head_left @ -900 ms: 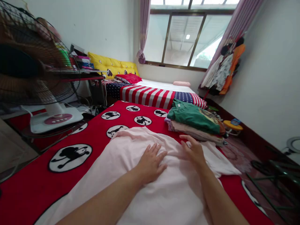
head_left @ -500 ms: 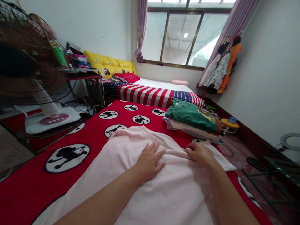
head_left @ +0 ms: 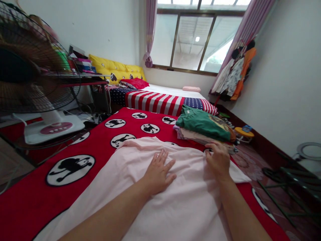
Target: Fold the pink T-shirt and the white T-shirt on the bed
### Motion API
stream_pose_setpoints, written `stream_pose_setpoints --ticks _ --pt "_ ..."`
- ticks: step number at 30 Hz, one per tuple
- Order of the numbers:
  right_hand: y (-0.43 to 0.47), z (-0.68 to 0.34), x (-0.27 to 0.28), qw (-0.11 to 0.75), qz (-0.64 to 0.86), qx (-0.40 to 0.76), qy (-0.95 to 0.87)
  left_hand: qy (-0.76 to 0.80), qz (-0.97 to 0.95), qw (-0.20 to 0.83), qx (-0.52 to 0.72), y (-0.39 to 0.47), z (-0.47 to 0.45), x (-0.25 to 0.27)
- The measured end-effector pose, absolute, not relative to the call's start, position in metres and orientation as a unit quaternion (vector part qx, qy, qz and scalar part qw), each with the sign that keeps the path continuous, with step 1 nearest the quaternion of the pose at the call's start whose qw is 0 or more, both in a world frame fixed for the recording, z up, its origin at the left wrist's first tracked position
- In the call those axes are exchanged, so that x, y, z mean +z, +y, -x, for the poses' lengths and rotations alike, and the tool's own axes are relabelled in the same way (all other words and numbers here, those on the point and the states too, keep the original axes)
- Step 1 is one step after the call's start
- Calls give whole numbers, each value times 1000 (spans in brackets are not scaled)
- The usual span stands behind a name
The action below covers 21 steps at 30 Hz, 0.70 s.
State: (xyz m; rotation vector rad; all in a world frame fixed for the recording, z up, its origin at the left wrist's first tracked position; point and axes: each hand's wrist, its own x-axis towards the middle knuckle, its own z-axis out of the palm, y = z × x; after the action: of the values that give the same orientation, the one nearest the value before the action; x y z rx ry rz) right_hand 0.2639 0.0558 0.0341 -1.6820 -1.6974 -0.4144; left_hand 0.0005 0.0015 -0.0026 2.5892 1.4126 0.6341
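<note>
The right hand point(head_left: 218, 162) has shifted nearer the clothes stack point(head_left: 204, 125); the pink garment point(head_left: 183, 197), lying on the stack's near side, seems smoother there for it; that hand's fingers curl, though whether they pinch fabric I cannot tell; the left hand point(head_left: 158, 174) rests spread on the garment, farther from the stack.

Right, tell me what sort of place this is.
Most likely a bedroom in a home: there is a bed with stars-and-stripes bedding near the window, a red pillow on that bed, and hanging clothes by the right-hand wall.
</note>
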Motion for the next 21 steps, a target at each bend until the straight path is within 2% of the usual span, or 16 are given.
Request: stream_pose_setpoints --ticks 3,8,11,17,21 --pt "61 -243 25 367 584 -57 -722 462 -858 60 215 3 0 -5" --pt "58 -230 19 286 656 55 -696 412 -874 62 249 2 2 6" --pt "55 -232 28 277 658 115 -691 368 -884 83 277 0 1 14" --pt "52 -233 36 186 695 71 -691 447 -842 74 294 7 6 26" --pt "52 -236 31 172 716 29 -676 573 -746 4 338 35 51 43"
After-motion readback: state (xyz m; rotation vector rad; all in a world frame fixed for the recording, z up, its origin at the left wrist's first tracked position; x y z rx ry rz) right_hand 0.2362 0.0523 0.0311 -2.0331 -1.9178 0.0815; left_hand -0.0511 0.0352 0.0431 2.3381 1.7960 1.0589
